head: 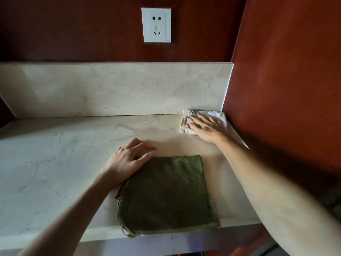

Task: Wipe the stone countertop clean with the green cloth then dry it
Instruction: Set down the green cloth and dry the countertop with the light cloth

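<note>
A folded dark green cloth (166, 196) lies flat on the pale stone countertop (55, 163), close to its front edge. My left hand (129, 157) rests on the cloth's far left corner, fingers loosely bent over the edge. My right hand (208, 127) lies flat with straight fingers on a small folded pale patterned cloth (186, 124) in the back right corner of the countertop. That hand looks slightly blurred.
A stone backsplash (110, 89) runs along the back. Red-brown walls stand behind and at the right (286, 89). A white wall socket (156, 24) sits above the backsplash. The countertop's front edge (55, 235) runs along the bottom of the view.
</note>
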